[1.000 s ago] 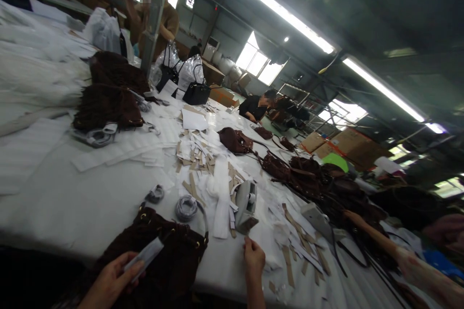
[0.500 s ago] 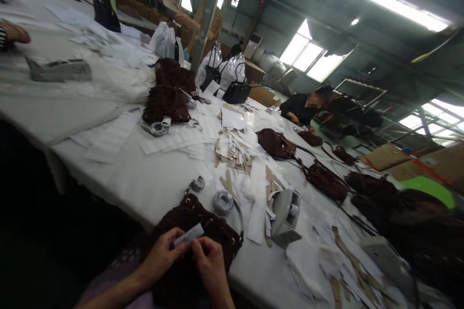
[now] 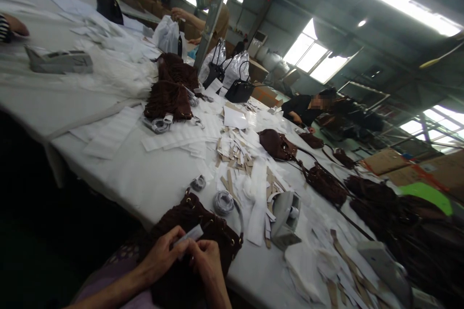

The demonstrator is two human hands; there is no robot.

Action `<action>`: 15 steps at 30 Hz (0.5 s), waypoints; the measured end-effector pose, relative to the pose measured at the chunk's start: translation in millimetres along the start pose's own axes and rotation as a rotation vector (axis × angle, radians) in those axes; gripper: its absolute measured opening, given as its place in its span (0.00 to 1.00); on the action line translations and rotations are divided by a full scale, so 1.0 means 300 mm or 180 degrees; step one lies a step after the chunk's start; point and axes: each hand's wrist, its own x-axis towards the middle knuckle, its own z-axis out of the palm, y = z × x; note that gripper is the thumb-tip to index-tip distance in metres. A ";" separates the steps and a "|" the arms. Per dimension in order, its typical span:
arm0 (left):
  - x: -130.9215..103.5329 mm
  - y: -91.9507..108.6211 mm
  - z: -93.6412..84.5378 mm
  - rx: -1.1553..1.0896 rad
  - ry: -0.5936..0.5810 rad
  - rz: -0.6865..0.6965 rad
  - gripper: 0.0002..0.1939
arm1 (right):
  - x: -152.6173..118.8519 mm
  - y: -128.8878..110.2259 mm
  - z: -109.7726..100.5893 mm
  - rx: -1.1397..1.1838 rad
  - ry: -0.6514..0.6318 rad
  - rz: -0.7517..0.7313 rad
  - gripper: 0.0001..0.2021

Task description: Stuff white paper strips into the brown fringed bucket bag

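Note:
A dark brown fringed bag [image 3: 213, 227] with gold eyelets lies at the near table edge, partly over the lap. Above it, my left hand [image 3: 168, 248] pinches a small whitish strip [image 3: 194, 233]. My right hand [image 3: 206, 256] is closed beside it, fingertips meeting the left ones at the strip's lower side; what the right fingers hold is too small to make out. Two wrapped grey rolls, one larger [image 3: 223, 203] and one smaller [image 3: 198, 183], rest just beyond the bag.
A grey tape dispenser [image 3: 286, 219] stands right of the bag, near paper and cardboard strips [image 3: 235, 152]. More brown bags [image 3: 168, 101] lie farther back, with black handbags [image 3: 239, 91] behind. A metal post [image 3: 213, 19] rises there. People work across the table.
My hands have drawn slightly closer together around the strip. The camera view has shifted a little. At the back, a person's arm has moved down to a white plastic-wrapped bag.

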 end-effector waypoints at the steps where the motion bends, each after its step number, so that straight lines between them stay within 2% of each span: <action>1: 0.002 -0.002 0.000 -0.0028 0.0002 0.0002 0.16 | 0.003 0.007 0.001 -0.0031 -0.0008 0.0011 0.22; 6: 0.013 -0.018 0.002 -0.0167 0.0060 0.0050 0.16 | 0.010 0.048 -0.004 -0.0277 0.0202 0.0027 0.27; 8: 0.018 -0.017 0.006 -0.0304 0.0021 -0.0001 0.17 | 0.006 0.054 -0.007 -0.0165 0.0094 -0.0003 0.28; 12: 0.025 -0.006 0.025 -0.1130 -0.0265 -0.0446 0.19 | -0.005 0.046 -0.006 0.0470 -0.0362 -0.0224 0.28; 15: 0.025 -0.007 0.035 -0.1856 -0.0403 -0.0931 0.18 | -0.009 0.049 0.000 0.0735 -0.0460 -0.0498 0.28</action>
